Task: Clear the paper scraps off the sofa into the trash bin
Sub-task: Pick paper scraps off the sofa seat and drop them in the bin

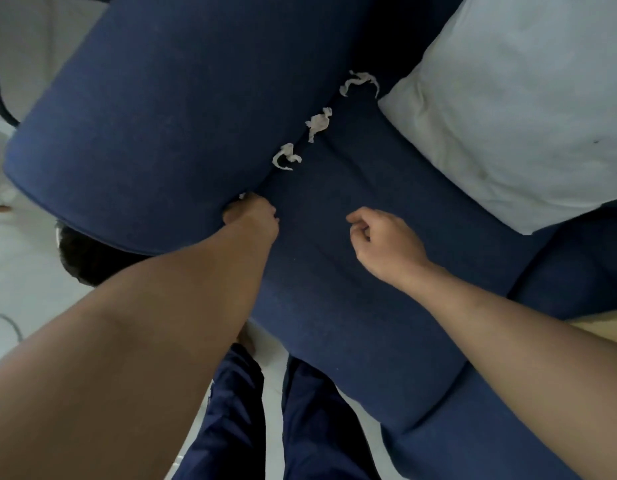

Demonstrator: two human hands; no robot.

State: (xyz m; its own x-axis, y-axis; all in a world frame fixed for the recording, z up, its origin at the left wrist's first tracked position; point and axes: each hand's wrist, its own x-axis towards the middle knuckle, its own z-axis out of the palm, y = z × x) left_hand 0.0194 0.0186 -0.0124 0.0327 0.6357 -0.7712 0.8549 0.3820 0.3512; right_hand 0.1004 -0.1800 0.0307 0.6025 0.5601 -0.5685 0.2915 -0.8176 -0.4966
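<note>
Three white paper scraps lie along the seam between the blue sofa seat [352, 271] and its armrest [161, 116]: a near scrap [285, 157], a middle scrap [318, 123] and a far scrap [358, 82]. My left hand [253, 214] is at the near end of that seam, fingers closed on a small white scrap [242, 195] that peeks out above the knuckles. My right hand [383, 239] hovers over the seat with its fingers curled and nothing visible in it. No trash bin is in view.
A large pale pillow [508, 109] rests on the right side of the seat. White floor [30, 271] lies left of the sofa, with a dark object [89, 258] under the armrest. My legs in dark trousers [276, 420] stand against the sofa's front.
</note>
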